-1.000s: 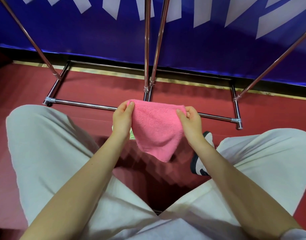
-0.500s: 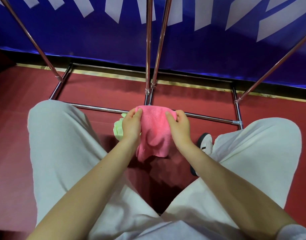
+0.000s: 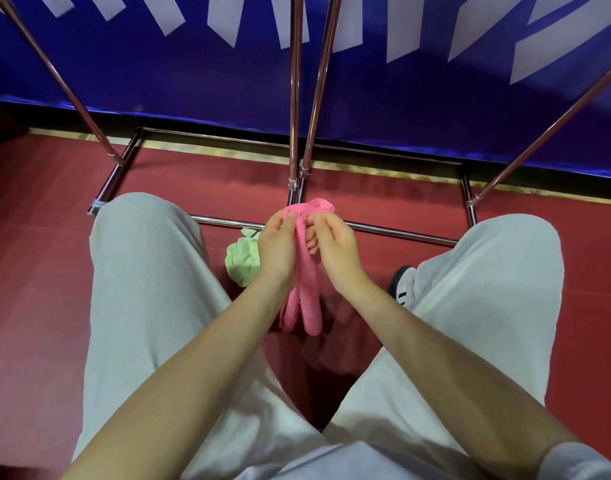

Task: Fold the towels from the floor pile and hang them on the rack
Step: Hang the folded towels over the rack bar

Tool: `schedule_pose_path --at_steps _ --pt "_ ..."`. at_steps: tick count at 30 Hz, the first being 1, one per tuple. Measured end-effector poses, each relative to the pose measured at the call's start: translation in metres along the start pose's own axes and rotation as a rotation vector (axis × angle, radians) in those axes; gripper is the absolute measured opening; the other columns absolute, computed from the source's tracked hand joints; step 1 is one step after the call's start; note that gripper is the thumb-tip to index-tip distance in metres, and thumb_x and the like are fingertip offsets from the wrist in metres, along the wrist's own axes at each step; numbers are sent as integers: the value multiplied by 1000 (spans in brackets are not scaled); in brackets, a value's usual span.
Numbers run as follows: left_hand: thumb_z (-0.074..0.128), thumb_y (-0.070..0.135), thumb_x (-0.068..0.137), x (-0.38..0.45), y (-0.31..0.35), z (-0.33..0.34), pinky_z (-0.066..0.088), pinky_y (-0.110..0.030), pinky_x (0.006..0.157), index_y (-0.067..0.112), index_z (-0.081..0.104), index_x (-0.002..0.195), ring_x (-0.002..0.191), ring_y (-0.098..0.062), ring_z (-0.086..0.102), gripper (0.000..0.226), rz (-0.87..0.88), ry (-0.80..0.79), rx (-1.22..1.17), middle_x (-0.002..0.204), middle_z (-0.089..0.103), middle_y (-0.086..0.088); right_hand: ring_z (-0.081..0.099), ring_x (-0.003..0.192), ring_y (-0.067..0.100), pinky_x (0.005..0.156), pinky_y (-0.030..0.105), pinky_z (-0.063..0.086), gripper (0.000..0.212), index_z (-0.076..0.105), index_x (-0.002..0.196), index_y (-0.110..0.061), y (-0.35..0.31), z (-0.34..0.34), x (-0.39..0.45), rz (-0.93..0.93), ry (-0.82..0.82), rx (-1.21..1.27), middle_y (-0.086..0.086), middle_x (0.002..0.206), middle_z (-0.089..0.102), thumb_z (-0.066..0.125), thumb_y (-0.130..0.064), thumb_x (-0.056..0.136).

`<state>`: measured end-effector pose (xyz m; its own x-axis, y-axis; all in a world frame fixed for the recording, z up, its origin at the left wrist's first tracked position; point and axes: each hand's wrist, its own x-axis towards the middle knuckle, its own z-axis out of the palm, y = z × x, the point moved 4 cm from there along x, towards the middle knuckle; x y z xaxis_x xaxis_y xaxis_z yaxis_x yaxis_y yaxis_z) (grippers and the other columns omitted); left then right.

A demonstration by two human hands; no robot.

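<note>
A pink towel [image 3: 309, 306] hangs folded in half between my hands, above the red floor. My left hand [image 3: 276, 251] pinches its upper edge from the left. My right hand [image 3: 335, 251] pinches the same edge from the right, fingers curled round the cloth. The two halves hang down side by side below my wrists. A light green towel [image 3: 241, 261] lies crumpled on the floor, partly hidden behind my left hand. The chrome rack [image 3: 295, 98] rises just beyond, with its front base bar [image 3: 401, 233] behind my hands.
My knees in pale trousers [image 3: 141, 289] flank the towel left and right. A dark and white shoe [image 3: 401, 282] shows by my right knee. A blue banner wall [image 3: 435, 98] stands behind the rack. Slanted rack poles [image 3: 54, 74] cross the upper left and upper right.
My hands have come together, bringing the two top corners of the pink towel to meet. The spread towel now hangs folded and narrow. The green towel on the floor shows more.
</note>
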<state>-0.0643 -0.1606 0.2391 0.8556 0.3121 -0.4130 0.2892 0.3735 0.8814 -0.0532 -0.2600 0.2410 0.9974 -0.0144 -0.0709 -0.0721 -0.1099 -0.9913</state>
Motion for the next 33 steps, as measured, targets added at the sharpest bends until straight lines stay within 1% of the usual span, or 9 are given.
schedule_pose_path --at_steps 4,8,12,16,19,21,25,28,33 --pt "46 9 99 1 10 -1 50 -17 57 8 65 99 65 -7 63 20 3 -19 -115 79 67 -3 58 79 9 70 18 45 23 68 84 -22 -12 -1 6 -191 10 -157 -5 86 60 61 -1 84" --pt "46 10 100 4 17 -4 47 -15 54 1 63 112 58 -2 61 23 27 -32 -123 77 65 -2 49 102 11 84 14 38 19 69 90 -25 -22 -6 12 -309 95 -253 -3 99 54 69 -9 79" --pt "46 11 100 3 27 -6 50 -17 60 0 63 111 63 -4 63 23 54 -70 -104 82 66 -5 48 118 6 95 13 40 50 49 124 -36 -21 -8 19 -207 24 -193 -5 127 47 71 -19 82" --pt "47 14 100 7 29 -12 53 -28 80 5 65 113 86 -14 66 24 114 -88 -9 99 70 -8 60 102 1 88 17 45 36 59 120 -21 -15 -3 21 -6 -71 -20 -11 110 64 69 -18 85" --pt "46 21 100 8 29 -16 48 -37 100 28 67 110 109 -15 63 24 187 -80 129 115 69 1 59 85 -8 78 12 45 18 62 98 -28 -15 -2 18 -14 -6 -43 -16 91 66 71 -23 84" --pt "41 21 102 2 30 -14 44 -33 105 29 63 117 114 -7 58 28 233 -90 212 119 64 10 59 79 -4 74 16 46 14 59 87 -30 -13 -2 16 -26 33 -49 -14 84 65 72 -25 83" --pt "34 21 104 -9 27 -7 38 -15 101 21 55 129 109 6 51 33 259 -110 257 119 56 17 60 78 0 74 19 46 9 60 87 -26 -11 -2 13 -15 65 -20 -11 84 65 69 -25 85" --pt "46 21 102 -7 22 -6 39 -4 89 18 53 130 102 16 51 30 288 -155 306 113 56 21 61 80 -1 74 15 47 2 63 91 -24 -11 -2 12 15 78 11 -10 86 67 62 -26 91" --pt "48 13 99 -3 16 -11 36 1 84 13 57 125 91 26 50 27 363 -138 385 106 57 23 51 80 -9 78 13 37 25 56 109 -23 -7 -1 14 170 32 78 -21 89 55 41 -41 100"
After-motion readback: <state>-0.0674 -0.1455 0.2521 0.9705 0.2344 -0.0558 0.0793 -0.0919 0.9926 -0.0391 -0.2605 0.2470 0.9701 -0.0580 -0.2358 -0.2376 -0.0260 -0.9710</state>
